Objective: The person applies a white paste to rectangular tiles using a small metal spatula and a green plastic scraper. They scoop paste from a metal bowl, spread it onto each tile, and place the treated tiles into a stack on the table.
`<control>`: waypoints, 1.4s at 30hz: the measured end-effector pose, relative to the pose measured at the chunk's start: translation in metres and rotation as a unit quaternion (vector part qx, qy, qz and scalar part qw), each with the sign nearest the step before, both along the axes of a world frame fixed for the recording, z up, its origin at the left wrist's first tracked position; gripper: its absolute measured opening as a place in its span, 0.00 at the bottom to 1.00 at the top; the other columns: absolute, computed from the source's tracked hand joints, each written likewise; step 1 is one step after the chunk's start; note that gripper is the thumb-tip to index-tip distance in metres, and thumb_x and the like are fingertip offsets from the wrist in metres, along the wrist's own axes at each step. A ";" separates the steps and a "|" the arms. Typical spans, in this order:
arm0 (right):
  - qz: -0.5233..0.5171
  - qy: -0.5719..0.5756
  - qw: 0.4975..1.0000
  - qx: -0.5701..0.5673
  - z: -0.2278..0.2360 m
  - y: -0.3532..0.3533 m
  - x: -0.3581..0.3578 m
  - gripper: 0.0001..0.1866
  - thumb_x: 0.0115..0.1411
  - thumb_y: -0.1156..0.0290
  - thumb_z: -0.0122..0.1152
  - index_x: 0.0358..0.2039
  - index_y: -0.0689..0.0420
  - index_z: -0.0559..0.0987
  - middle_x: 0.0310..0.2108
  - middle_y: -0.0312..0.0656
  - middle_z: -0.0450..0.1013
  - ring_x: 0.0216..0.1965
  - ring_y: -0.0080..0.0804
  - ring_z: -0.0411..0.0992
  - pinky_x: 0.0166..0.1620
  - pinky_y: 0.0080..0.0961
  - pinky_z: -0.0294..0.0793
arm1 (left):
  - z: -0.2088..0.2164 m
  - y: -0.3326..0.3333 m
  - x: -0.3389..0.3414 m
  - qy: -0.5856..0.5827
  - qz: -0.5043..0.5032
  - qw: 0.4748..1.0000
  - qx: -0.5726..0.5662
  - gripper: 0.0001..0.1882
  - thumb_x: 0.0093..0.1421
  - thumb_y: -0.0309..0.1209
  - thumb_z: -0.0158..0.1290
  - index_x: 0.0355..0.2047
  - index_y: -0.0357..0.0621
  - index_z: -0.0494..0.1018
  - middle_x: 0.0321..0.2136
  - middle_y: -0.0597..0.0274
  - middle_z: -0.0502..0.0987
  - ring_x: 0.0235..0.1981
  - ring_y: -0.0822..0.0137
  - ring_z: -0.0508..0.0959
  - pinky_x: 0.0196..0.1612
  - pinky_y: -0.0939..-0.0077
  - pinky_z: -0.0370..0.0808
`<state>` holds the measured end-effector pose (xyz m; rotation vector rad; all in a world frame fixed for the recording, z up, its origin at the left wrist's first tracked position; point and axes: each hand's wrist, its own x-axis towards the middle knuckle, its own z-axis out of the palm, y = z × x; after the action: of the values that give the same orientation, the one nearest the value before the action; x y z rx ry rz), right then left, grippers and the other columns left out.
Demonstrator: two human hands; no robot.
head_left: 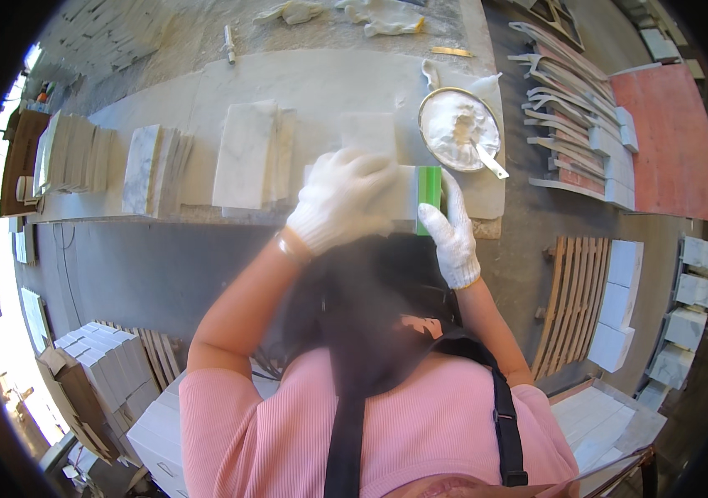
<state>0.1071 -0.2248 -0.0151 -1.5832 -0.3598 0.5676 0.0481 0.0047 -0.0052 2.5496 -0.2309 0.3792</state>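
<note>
My right hand (452,241), in a white knit glove, grips a bright green block (429,187), thumb on its near side and fingers along its right edge. The block stands against the right end of a pale slab (402,189) at the table edge. Over that slab is my left hand (344,197), gloved alike, its fingers smeared by motion. Just beyond lies another pale tile (368,131). To the right, a round bowl (424,137) holds white powder or paste (453,124), with a white spatula (491,162) stuck in it.
Leaning stacks of marble tiles (243,158) line the table (320,79) to my left. White gloves (383,15) and a small stick-like tool (229,46) lie farther back. Beyond the right edge are a rack of curved strips (565,100), a wooden pallet (570,303) and white boxes (617,307).
</note>
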 end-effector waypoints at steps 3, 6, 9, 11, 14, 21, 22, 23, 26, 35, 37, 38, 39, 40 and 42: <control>-0.006 0.068 0.998 0.016 0.000 0.003 0.005 0.37 0.71 0.62 0.59 0.76 0.62 0.60 0.65 0.44 0.68 0.64 0.31 0.67 0.68 0.31 0.66 | 0.000 0.000 0.000 -0.021 0.004 1.000 -0.013 0.35 0.38 0.42 0.73 0.50 0.50 0.80 0.52 0.59 0.80 0.53 0.50 0.79 0.55 0.51 0.74; 0.007 0.095 0.995 0.011 0.005 -0.002 0.001 0.38 0.70 0.65 0.60 0.76 0.63 0.59 0.67 0.44 0.67 0.66 0.33 0.66 0.69 0.32 0.65 | -0.002 0.001 -0.001 -0.033 0.011 0.999 -0.012 0.34 0.38 0.41 0.73 0.50 0.51 0.80 0.50 0.61 0.80 0.52 0.50 0.78 0.54 0.50 0.74; -0.005 0.027 0.996 -0.083 0.009 -0.003 -0.002 0.40 0.69 0.68 0.62 0.77 0.62 0.57 0.70 0.45 0.65 0.68 0.34 0.65 0.70 0.33 0.64 | -0.004 0.001 -0.001 -0.023 0.006 1.000 -0.018 0.33 0.39 0.42 0.72 0.49 0.52 0.80 0.48 0.62 0.80 0.51 0.51 0.78 0.53 0.50 0.74; 0.000 0.011 1.000 -0.023 0.007 0.005 0.006 0.40 0.70 0.65 0.62 0.76 0.64 0.58 0.69 0.46 0.66 0.69 0.35 0.64 0.71 0.33 0.63 | -0.003 0.002 0.000 -0.017 0.004 1.000 -0.018 0.33 0.39 0.42 0.72 0.50 0.52 0.80 0.48 0.62 0.80 0.50 0.51 0.78 0.52 0.51 0.74; 0.007 0.009 1.000 -0.028 0.007 0.010 0.010 0.41 0.69 0.63 0.63 0.77 0.64 0.57 0.68 0.47 0.66 0.70 0.34 0.63 0.71 0.33 0.63 | 0.000 0.003 0.001 -0.008 0.001 1.000 -0.009 0.33 0.40 0.43 0.72 0.50 0.52 0.80 0.48 0.62 0.80 0.50 0.51 0.79 0.51 0.51 0.75; 0.029 -0.149 0.978 -0.143 0.003 -0.004 0.001 0.42 0.68 0.65 0.65 0.78 0.61 0.57 0.65 0.49 0.70 0.64 0.36 0.70 0.66 0.33 0.70 | -0.002 0.001 0.001 -0.007 0.003 1.000 -0.019 0.35 0.40 0.43 0.72 0.53 0.53 0.80 0.52 0.60 0.80 0.53 0.50 0.78 0.54 0.51 0.75; 0.018 -0.163 0.976 -0.144 -0.002 0.002 0.009 0.43 0.69 0.65 0.65 0.78 0.62 0.57 0.65 0.49 0.70 0.63 0.35 0.70 0.66 0.33 0.70 | -0.001 0.002 0.001 -0.002 0.001 1.000 -0.017 0.36 0.40 0.43 0.72 0.53 0.53 0.80 0.52 0.60 0.81 0.53 0.50 0.78 0.54 0.51 0.75; 0.017 -0.194 0.972 -0.129 -0.003 0.003 0.012 0.43 0.69 0.65 0.65 0.78 0.62 0.57 0.65 0.49 0.70 0.63 0.34 0.70 0.65 0.32 0.71 | -0.001 0.003 0.000 0.000 -0.001 1.000 -0.012 0.36 0.40 0.43 0.73 0.54 0.53 0.80 0.52 0.60 0.81 0.53 0.50 0.78 0.54 0.52 0.74; 0.005 -0.125 0.988 -0.095 -0.003 0.007 0.018 0.43 0.69 0.64 0.65 0.78 0.62 0.57 0.65 0.49 0.70 0.61 0.34 0.71 0.64 0.31 0.72 | 0.000 0.002 0.000 -0.013 -0.001 1.000 -0.002 0.37 0.40 0.44 0.73 0.54 0.53 0.80 0.52 0.59 0.81 0.53 0.50 0.78 0.55 0.51 0.74; 0.011 -0.118 0.988 -0.096 -0.004 0.002 0.011 0.41 0.69 0.67 0.65 0.77 0.63 0.58 0.68 0.49 0.68 0.68 0.36 0.67 0.71 0.33 0.65 | 0.000 0.003 0.000 0.004 -0.010 1.000 -0.009 0.37 0.41 0.44 0.73 0.55 0.54 0.80 0.53 0.60 0.81 0.54 0.50 0.78 0.56 0.51 0.74; 0.008 -0.115 0.986 -0.121 -0.005 0.002 0.014 0.41 0.69 0.66 0.65 0.77 0.63 0.58 0.68 0.49 0.68 0.67 0.35 0.67 0.70 0.32 0.66 | 0.002 0.004 0.000 -0.010 -0.012 1.000 -0.004 0.37 0.41 0.44 0.73 0.55 0.54 0.80 0.52 0.60 0.81 0.54 0.50 0.78 0.56 0.51 0.74; 0.011 -0.138 0.985 -0.103 -0.006 0.003 0.017 0.41 0.70 0.66 0.65 0.77 0.63 0.58 0.67 0.49 0.68 0.67 0.35 0.67 0.70 0.32 0.66 | 0.002 0.004 0.000 -0.018 -0.010 1.000 -0.008 0.37 0.41 0.44 0.73 0.55 0.53 0.80 0.52 0.60 0.81 0.54 0.50 0.78 0.56 0.51 0.74; 0.011 -0.150 0.981 -0.119 -0.004 0.000 0.012 0.41 0.69 0.66 0.65 0.77 0.63 0.58 0.68 0.49 0.68 0.67 0.35 0.67 0.70 0.32 0.66 | 0.002 0.003 -0.001 -0.019 -0.007 1.000 -0.010 0.37 0.41 0.44 0.73 0.55 0.53 0.80 0.52 0.60 0.81 0.54 0.50 0.78 0.55 0.51 0.74; 0.030 -0.158 0.975 -0.155 0.000 -0.005 0.003 0.41 0.68 0.65 0.66 0.77 0.63 0.59 0.69 0.50 0.67 0.69 0.36 0.66 0.70 0.33 0.65 | 0.001 0.004 -0.001 -0.001 -0.004 1.000 -0.020 0.38 0.41 0.44 0.73 0.55 0.53 0.80 0.54 0.60 0.80 0.56 0.49 0.77 0.57 0.50 0.73; 0.037 -0.187 0.959 -0.208 0.004 -0.006 -0.006 0.43 0.67 0.59 0.67 0.76 0.63 0.60 0.70 0.56 0.66 0.73 0.45 0.63 0.73 0.38 0.61 | -0.001 0.004 -0.002 0.046 -0.003 0.998 -0.040 0.40 0.40 0.46 0.73 0.57 0.54 0.80 0.57 0.60 0.80 0.59 0.47 0.76 0.60 0.49 0.71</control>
<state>0.1011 -0.2308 -0.0111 -2.0988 -0.6146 0.4132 0.0464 0.0082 -0.0060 2.4798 -0.1850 0.2618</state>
